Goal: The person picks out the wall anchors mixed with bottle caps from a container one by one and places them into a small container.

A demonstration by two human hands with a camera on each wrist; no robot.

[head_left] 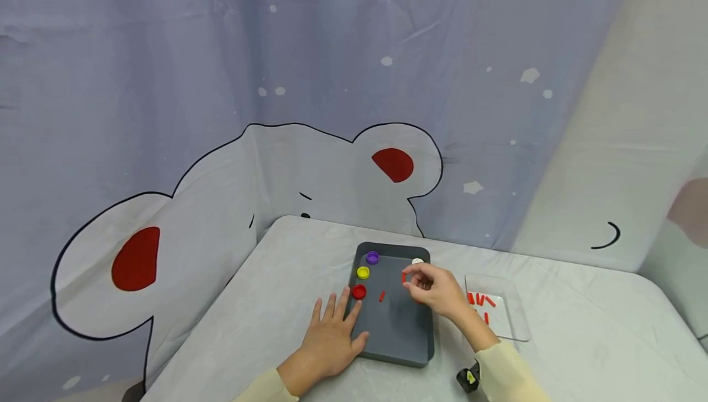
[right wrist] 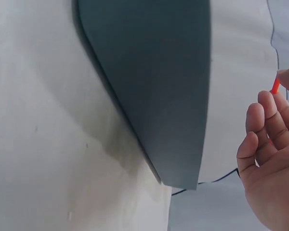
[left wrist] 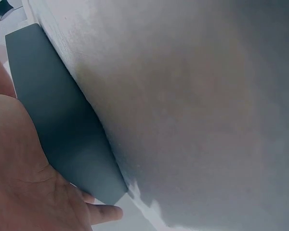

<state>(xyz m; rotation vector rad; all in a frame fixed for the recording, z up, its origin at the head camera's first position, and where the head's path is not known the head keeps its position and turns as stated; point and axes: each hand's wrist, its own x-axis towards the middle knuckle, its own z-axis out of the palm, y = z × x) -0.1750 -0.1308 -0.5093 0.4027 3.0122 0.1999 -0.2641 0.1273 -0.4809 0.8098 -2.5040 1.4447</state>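
Observation:
Between thumb and forefinger my right hand (head_left: 436, 291) pinches a small red stick (right wrist: 275, 85), above the right part of a dark grey tray (head_left: 395, 334). A second red stick (head_left: 382, 296) lies on the tray's floor. My left hand (head_left: 330, 339) rests with spread fingers at the tray's left edge; in the left wrist view its palm (left wrist: 24, 168) is beside the tray's side wall. Along the tray's left side stand a purple cap (head_left: 373, 257), a yellow cap (head_left: 362, 273) and a red cap (head_left: 359, 292). A white round piece (head_left: 417, 261) is partly hidden behind my right hand.
Right of the tray stands a clear shallow box (head_left: 520, 316) with several red sticks (head_left: 480, 299) in it, partly behind my right forearm. A small black object (head_left: 468, 378) is by the right sleeve. White cloth (head_left: 597, 334) covers the table, and a printed curtain (head_left: 332, 70) hangs behind.

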